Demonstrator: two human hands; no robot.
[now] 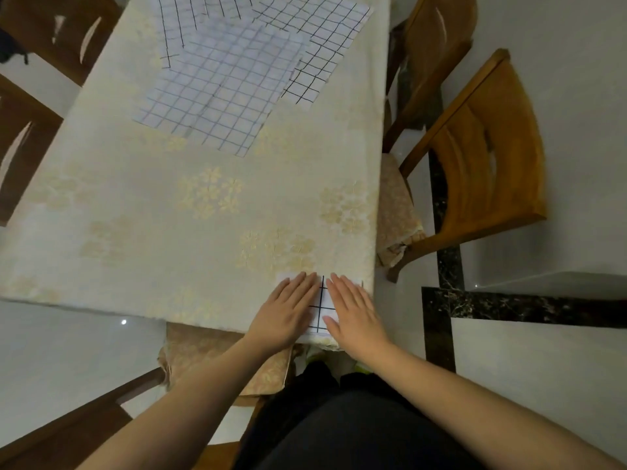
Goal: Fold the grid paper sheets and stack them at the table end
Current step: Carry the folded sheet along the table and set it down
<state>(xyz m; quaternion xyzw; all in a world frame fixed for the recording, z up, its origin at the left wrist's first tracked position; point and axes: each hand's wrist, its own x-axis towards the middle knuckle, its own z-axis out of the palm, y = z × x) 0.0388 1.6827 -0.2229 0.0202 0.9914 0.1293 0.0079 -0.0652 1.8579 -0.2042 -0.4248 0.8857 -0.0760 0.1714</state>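
The fingers of the left hand lie straight and close together, flat on a folded grid paper. The right hand does the same beside it. The paper sits at the near corner of the worktop. It looks like they are pressing the fold flat. Next comes fetching another of the unfolded sheets lying far up the worktop. The hands hide most of the folded paper, so I cannot tell how many lie there.
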